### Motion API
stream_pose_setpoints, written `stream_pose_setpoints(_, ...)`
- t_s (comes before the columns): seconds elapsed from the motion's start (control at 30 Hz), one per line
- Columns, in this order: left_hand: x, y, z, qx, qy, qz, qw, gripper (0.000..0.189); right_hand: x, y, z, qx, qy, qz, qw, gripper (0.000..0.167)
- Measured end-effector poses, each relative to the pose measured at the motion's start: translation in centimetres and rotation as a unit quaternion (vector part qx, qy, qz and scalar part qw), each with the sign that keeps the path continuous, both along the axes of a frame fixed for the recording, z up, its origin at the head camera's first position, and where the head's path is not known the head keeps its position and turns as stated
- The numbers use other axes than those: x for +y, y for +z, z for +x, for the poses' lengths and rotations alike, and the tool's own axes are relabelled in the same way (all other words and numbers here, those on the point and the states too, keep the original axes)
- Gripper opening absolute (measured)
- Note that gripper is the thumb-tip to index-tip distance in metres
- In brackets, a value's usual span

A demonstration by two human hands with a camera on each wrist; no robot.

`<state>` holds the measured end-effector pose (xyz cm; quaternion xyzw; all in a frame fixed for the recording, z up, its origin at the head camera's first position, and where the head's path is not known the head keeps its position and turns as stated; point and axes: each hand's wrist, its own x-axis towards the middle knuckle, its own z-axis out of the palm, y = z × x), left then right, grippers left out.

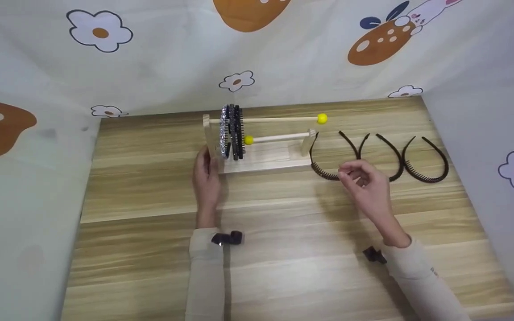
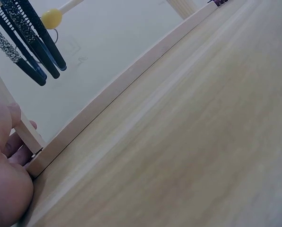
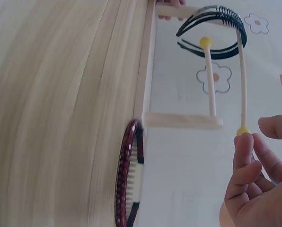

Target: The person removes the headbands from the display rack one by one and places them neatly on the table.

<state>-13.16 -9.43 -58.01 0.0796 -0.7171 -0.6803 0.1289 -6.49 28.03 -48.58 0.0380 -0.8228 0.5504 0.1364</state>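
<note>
A wooden headband stand (image 1: pixel 266 166) has two rods tipped with yellow balls. Several dark and glittery silver headbands (image 1: pixel 234 133) hang on its upper rod at the left end. My left hand (image 1: pixel 207 180) grips the foot of the left upright; in the left wrist view, fingertips (image 2: pixel 20 150) show behind the post. My right hand (image 1: pixel 368 189) is raised over the table to the right of the stand, holding nothing, its fingers loosely bent and the thumb apart from them. Beneath and beyond it lie three toothed headbands (image 1: pixel 431 179) side by side, the middle one partly hidden by that hand.
The wood-grain table (image 1: pixel 275 258) runs back to a pale printed cloth (image 1: pixel 163 67) that also hangs at both sides. The upper rod's yellow ball (image 1: pixel 322 118) juts out past the right upright. A reddish-brown headband (image 3: pixel 127 175) lies close to the stand's right end.
</note>
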Motion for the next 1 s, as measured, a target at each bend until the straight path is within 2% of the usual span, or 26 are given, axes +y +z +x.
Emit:
stream_pose_setpoints(0.27,0.1,-0.3,0.0,0.008,0.0,0.001,1.0,0.046,-3.4,0.7,-0.3,0.004,0.022,-0.031,0.9993,0.014)
stream_pose_setpoints(0.47,0.3,0.0,0.1,0.003,0.0,0.012,0.9999,0.046,-5.5,1.3,-1.0,0.002,0.03,-0.051,0.9982,0.012)
stream_pose_setpoints(0.77,0.1,0.2,-0.1,-0.004,0.0,0.002,1.0,0.046,-8.5,2.5,-2.1,-0.036,0.054,-0.105,0.9923,0.017)
stream_pose_setpoints(1.0,0.1,0.1,0.0,-0.016,0.0,-0.009,0.9998,0.047,-10.6,2.7,-3.4,-0.053,0.06,-0.136,0.9874,0.018)
